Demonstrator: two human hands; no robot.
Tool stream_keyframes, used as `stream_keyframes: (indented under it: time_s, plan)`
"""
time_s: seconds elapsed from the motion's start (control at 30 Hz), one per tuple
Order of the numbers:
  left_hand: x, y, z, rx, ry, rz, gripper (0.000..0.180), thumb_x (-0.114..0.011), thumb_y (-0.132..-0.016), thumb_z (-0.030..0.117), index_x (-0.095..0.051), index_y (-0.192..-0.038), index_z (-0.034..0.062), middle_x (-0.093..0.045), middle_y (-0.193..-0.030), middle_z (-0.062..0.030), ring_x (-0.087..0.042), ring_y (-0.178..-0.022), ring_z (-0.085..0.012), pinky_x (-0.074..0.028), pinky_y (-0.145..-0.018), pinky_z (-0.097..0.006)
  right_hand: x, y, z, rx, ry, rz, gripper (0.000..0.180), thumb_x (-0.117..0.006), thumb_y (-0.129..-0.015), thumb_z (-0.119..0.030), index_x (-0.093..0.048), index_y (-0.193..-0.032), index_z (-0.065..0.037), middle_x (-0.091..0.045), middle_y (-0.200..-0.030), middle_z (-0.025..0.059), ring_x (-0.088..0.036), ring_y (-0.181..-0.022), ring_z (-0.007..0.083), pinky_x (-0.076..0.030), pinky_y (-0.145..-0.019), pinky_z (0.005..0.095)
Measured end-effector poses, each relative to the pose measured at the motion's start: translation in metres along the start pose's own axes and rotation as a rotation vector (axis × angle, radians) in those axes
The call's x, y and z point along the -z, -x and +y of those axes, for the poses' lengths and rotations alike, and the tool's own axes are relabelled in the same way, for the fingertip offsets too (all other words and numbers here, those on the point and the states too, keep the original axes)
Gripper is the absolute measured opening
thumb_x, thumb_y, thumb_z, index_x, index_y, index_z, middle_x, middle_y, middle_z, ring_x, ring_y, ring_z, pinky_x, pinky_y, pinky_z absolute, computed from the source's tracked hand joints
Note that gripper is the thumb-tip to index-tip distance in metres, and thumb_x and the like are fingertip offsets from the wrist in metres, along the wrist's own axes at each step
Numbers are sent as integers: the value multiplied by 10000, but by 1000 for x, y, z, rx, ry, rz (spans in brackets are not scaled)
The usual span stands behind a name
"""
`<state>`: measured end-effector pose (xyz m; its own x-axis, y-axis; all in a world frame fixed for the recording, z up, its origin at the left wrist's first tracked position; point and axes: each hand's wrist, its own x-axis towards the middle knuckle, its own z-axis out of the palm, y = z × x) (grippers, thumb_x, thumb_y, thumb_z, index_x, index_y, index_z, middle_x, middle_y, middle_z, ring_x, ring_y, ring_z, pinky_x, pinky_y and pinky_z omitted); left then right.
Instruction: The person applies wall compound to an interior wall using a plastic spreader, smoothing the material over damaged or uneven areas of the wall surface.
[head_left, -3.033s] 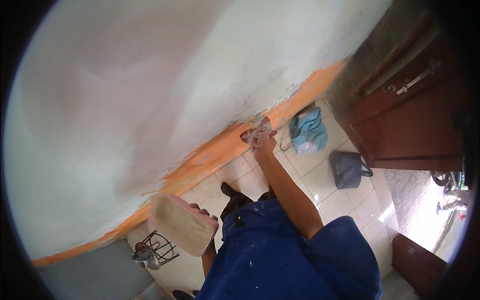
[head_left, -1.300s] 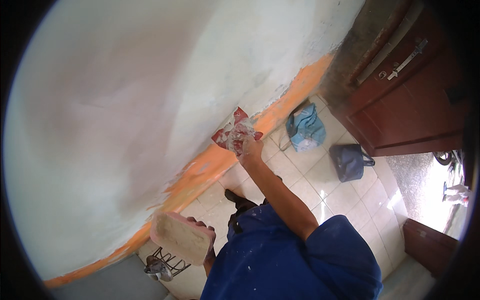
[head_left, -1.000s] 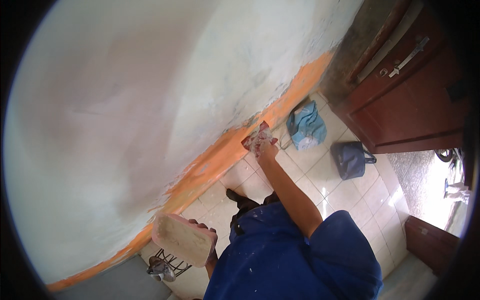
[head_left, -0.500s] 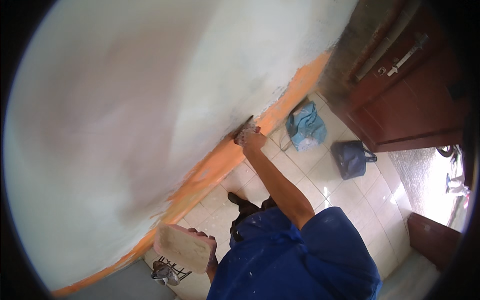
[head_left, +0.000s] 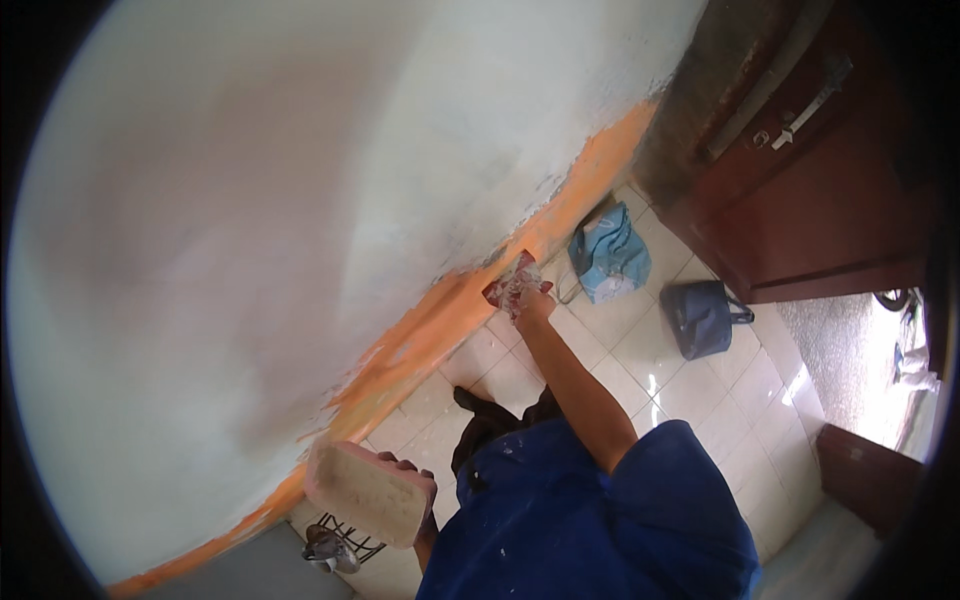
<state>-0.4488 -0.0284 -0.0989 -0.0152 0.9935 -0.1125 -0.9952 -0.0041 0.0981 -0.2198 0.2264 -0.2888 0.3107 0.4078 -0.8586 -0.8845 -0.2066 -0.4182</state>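
Observation:
My right hand (head_left: 533,304) grips a reddish putty scraper (head_left: 514,283) smeared with pale filler. The tool is at the orange band (head_left: 430,325) low on the wall; whether its edge touches the surface I cannot tell. Above the band, the wall (head_left: 450,150) is whitish, with a rough, patchy border where the two colours meet. Lower left, my left hand (head_left: 424,484) is wrapped round the side of a pinkish rectangular tray (head_left: 365,495) coated inside with beige filler. The tray is tilted, and part of that hand is hidden behind it.
Pale floor tiles (head_left: 640,345) run along the wall. On them lie a light blue bag (head_left: 610,255) and a dark blue handbag (head_left: 700,318). A brown door (head_left: 800,210) stands at the right. Shoes (head_left: 328,547) sit on a black rack (head_left: 352,540) beneath the tray.
My right hand and the scraper have shifted down and slightly right, from the border of the white paint onto the orange band. The scraper has turned, showing its red face. My left hand barely moved.

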Motion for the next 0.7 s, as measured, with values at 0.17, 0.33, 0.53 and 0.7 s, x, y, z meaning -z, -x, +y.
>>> stream_keyframes:
  time_s: [0.17, 0.33, 0.53, 0.7]
  plan:
    - [2, 12, -9, -160, 24, 25, 793, -607, -767, 535, -301, -1337, 78, -440, -1272, -131, -442, -1167, -327, -239, -968, -557, -41, -31, 22, -33, -227, -135, 195, -574, -817, 1, -428, -901, -98, -529, -700, 44, -537, -535, 139, -425, -400, 285]
    - [-12, 15, -13, -121, -71, -6, 743, -680, -716, 499, -396, -1287, 117, -520, -1174, -42, -470, -1099, -248, -268, -965, -428, -47, -11, 30, -37, -373, -240, 180, -538, -807, 37, -431, -878, -89, -528, -698, 59, -491, -478, 135, -389, -372, 282]
    - [12, 24, -9, -156, -26, 87, 789, -603, -764, 539, -312, -1312, 52, -462, -1240, -149, -445, -1167, -309, -270, -946, -526, -50, 51, 3, -77, -202, -463, 154, -538, -793, 52, -479, -854, -77, -545, -711, 69, -524, -499, 157, -369, -356, 284]
    - [7, 12, -19, -69, 32, 56, 771, -627, -771, 499, -300, -1323, 71, -445, -1271, -134, -430, -1189, -297, -249, -973, -537, -38, 91, -22, -46, -52, -285, 118, -552, -799, 27, -525, -878, -57, -551, -704, 62, -510, -477, 142, -336, -335, 275]
